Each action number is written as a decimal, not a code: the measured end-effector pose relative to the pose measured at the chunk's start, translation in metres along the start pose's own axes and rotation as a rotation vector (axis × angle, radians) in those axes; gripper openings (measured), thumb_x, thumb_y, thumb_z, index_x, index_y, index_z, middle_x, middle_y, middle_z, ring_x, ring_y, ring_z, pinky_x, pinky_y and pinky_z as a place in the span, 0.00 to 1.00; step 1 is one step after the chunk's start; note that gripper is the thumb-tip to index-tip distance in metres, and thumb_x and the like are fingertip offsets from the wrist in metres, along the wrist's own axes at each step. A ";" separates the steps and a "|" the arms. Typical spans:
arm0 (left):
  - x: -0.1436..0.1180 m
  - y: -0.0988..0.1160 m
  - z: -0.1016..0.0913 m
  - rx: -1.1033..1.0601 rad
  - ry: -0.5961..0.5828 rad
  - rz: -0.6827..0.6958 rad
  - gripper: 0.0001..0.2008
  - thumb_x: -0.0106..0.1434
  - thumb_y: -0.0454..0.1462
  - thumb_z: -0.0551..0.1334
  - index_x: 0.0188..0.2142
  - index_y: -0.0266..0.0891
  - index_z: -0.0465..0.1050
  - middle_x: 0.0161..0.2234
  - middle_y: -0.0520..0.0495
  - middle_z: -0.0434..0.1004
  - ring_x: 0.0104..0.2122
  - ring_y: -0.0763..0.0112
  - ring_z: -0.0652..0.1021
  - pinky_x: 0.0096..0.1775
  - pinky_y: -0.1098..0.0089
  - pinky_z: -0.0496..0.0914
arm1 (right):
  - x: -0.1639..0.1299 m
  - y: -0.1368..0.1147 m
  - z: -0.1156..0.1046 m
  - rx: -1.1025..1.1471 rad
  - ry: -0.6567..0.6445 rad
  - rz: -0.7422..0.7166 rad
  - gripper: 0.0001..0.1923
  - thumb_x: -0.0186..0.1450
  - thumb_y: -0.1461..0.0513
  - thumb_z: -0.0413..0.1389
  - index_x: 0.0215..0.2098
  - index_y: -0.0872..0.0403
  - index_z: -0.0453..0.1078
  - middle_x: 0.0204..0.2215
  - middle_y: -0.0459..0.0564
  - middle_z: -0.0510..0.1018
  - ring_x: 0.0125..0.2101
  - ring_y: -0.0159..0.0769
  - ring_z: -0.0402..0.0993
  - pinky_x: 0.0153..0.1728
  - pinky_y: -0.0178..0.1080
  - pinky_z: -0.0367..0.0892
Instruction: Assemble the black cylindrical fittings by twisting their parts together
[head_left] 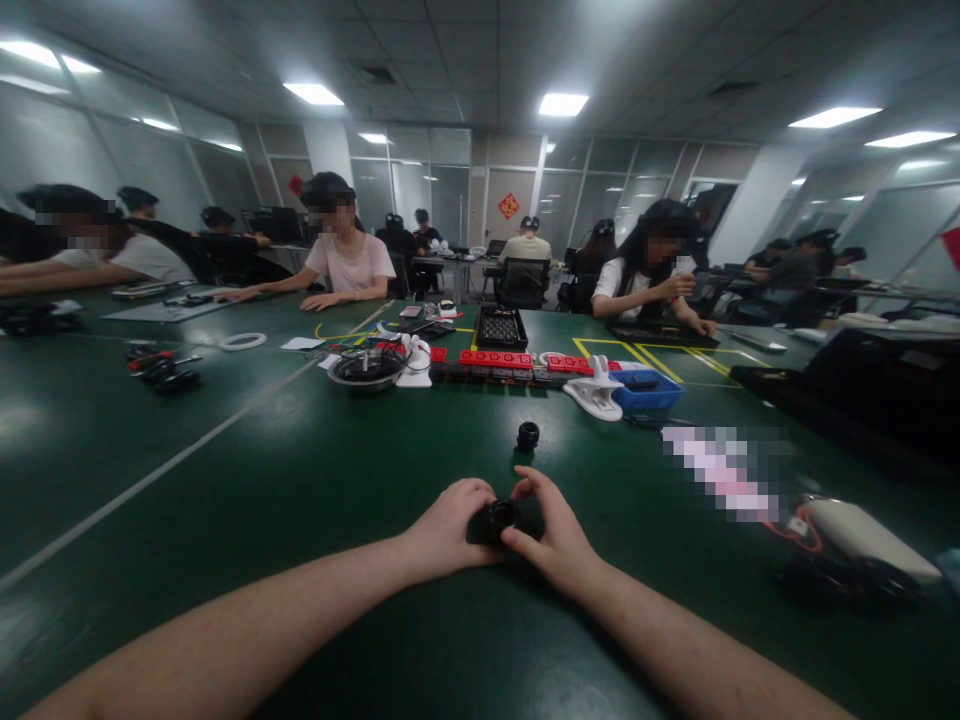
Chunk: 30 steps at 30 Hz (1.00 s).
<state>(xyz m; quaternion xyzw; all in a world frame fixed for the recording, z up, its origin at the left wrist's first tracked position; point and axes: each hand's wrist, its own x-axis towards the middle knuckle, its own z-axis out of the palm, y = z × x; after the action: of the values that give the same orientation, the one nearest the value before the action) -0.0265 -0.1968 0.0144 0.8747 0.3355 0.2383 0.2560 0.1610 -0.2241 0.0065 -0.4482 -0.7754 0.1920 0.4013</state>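
Black and hollow, a cylindrical part (501,514) sat between the left hand (448,524), curled at nine o'clock, whether pinching unclear, and the right hand (559,532), spread at three; a second black part (527,437) stood at one o'clock, nearer the right.

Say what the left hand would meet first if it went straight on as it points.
Most likely the black part between the left hand and right hand, though depth and contact are unclear.
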 end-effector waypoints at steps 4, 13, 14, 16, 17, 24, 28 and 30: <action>0.001 -0.001 0.001 -0.003 0.008 0.003 0.21 0.46 0.43 0.67 0.38 0.37 0.66 0.40 0.45 0.65 0.42 0.61 0.67 0.43 0.63 0.64 | 0.000 -0.004 0.001 -0.045 -0.025 0.003 0.35 0.51 0.58 0.60 0.54 0.53 0.51 0.37 0.50 0.69 0.40 0.42 0.67 0.45 0.47 0.61; 0.000 -0.002 0.000 0.000 -0.011 -0.009 0.24 0.45 0.44 0.67 0.41 0.39 0.66 0.42 0.45 0.65 0.44 0.60 0.67 0.46 0.61 0.62 | -0.003 -0.004 -0.008 0.120 -0.201 -0.151 0.36 0.59 0.60 0.49 0.61 0.52 0.36 0.55 0.56 0.58 0.54 0.43 0.56 0.52 0.50 0.53; 0.000 -0.003 0.000 0.003 -0.010 -0.014 0.24 0.45 0.45 0.67 0.40 0.38 0.66 0.41 0.45 0.65 0.43 0.60 0.67 0.46 0.61 0.63 | -0.002 -0.004 -0.007 0.102 -0.186 -0.131 0.36 0.59 0.59 0.50 0.61 0.53 0.36 0.55 0.57 0.58 0.54 0.43 0.56 0.52 0.50 0.53; 0.000 -0.003 0.000 0.010 -0.010 -0.015 0.23 0.45 0.45 0.67 0.39 0.38 0.67 0.41 0.45 0.66 0.43 0.60 0.67 0.46 0.61 0.63 | -0.002 -0.003 -0.006 0.062 -0.136 -0.101 0.37 0.59 0.56 0.51 0.61 0.53 0.38 0.54 0.57 0.60 0.53 0.44 0.56 0.52 0.50 0.54; 0.000 -0.003 0.001 0.016 -0.009 -0.011 0.23 0.46 0.46 0.67 0.39 0.38 0.67 0.42 0.45 0.66 0.44 0.60 0.67 0.46 0.61 0.62 | -0.002 -0.003 -0.004 0.045 -0.103 -0.094 0.37 0.58 0.55 0.52 0.60 0.53 0.40 0.52 0.57 0.61 0.52 0.44 0.58 0.51 0.50 0.54; 0.001 -0.004 0.003 0.025 0.006 0.024 0.23 0.46 0.46 0.66 0.39 0.37 0.67 0.41 0.44 0.67 0.42 0.61 0.68 0.45 0.62 0.63 | -0.001 -0.009 0.003 -0.072 0.087 -0.058 0.34 0.51 0.55 0.59 0.52 0.53 0.53 0.40 0.53 0.67 0.41 0.44 0.65 0.42 0.47 0.63; 0.002 -0.005 0.004 0.019 -0.002 0.006 0.23 0.46 0.45 0.66 0.40 0.38 0.67 0.42 0.44 0.66 0.43 0.60 0.67 0.46 0.62 0.63 | -0.001 -0.012 0.005 -0.109 0.110 -0.037 0.38 0.46 0.57 0.62 0.52 0.52 0.53 0.37 0.51 0.67 0.39 0.44 0.66 0.40 0.47 0.64; 0.002 -0.005 0.004 0.018 -0.004 0.003 0.22 0.46 0.43 0.66 0.40 0.38 0.67 0.43 0.44 0.66 0.43 0.60 0.67 0.46 0.61 0.62 | 0.000 -0.012 0.007 -0.110 0.099 -0.025 0.39 0.45 0.58 0.63 0.52 0.52 0.52 0.37 0.51 0.67 0.38 0.44 0.66 0.40 0.48 0.64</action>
<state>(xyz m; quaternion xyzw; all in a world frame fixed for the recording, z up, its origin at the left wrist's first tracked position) -0.0252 -0.1933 0.0086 0.8780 0.3358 0.2337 0.2483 0.1493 -0.2300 0.0099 -0.4690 -0.7695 0.1217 0.4161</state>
